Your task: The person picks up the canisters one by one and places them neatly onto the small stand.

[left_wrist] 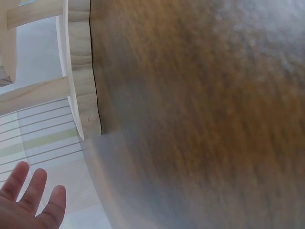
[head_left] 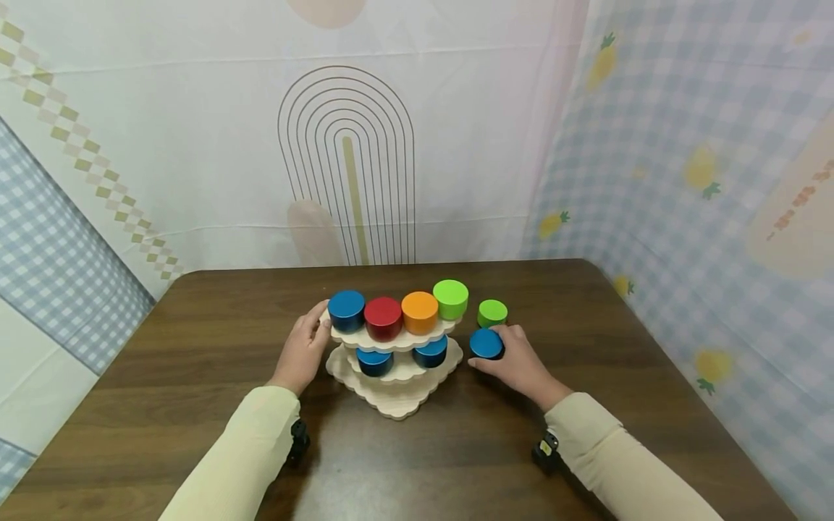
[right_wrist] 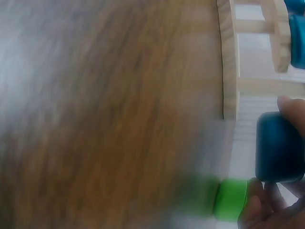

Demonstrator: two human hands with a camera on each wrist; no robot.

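Observation:
A pale wooden tiered stand (head_left: 397, 405) with scalloped edges stands mid-table. Its top board carries a blue cylinder (head_left: 346, 311), a red cylinder (head_left: 383, 319), an orange cylinder (head_left: 420, 312) and a light green cylinder (head_left: 450, 299). Two more blue cylinders (head_left: 374, 362) sit on the tier below. My left hand (head_left: 302, 351) grips the top board's left end; its lower fingers (left_wrist: 34, 191) extend loosely. To the right of the stand, my right hand (head_left: 517, 362) pinches another blue cylinder (right_wrist: 279, 148), raised off the table. A green cylinder (head_left: 491, 312) stands just behind it.
The brown wooden table (head_left: 417, 477) has rounded back corners. Patterned cloth (head_left: 469, 145) hangs behind it and along both sides. A dark wrist camera (head_left: 546, 452) is strapped to the right wrist, another (head_left: 298, 440) to the left.

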